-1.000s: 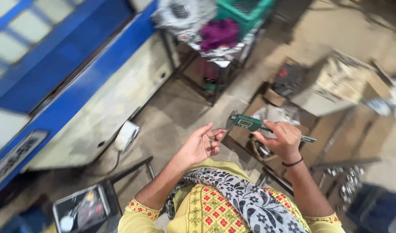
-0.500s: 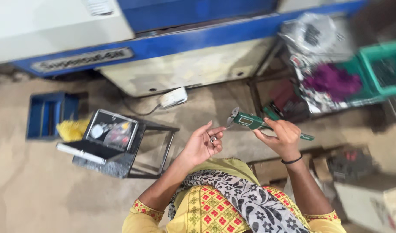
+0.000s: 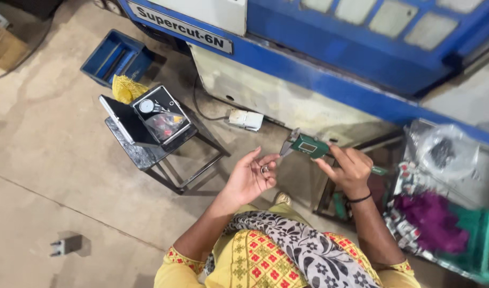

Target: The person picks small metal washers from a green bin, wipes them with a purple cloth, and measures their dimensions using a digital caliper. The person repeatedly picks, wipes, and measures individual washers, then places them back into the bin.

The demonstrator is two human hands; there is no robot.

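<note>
The right hand [image 3: 347, 169] grips a green digital caliper [image 3: 308, 146]; the left hand [image 3: 250, 178], fingers half-curled, pinches a small metal ring [image 3: 265, 169]. Measuring looks under way: the ring needs seating squarely between the caliper's tips.

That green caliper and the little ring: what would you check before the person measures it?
1. Caliper held firmly in the right hand: ok.
2. Ring secure at the left hand fingertips: ok.
3. Caliper jaws opened to suit the ring: cannot tell, too small.
4. Ring between the jaws: not ok, it sits just below and left of the tips.
5. Display facing the person: ok, though unreadable here.
6. Open case steady on the stool: ok.
</note>
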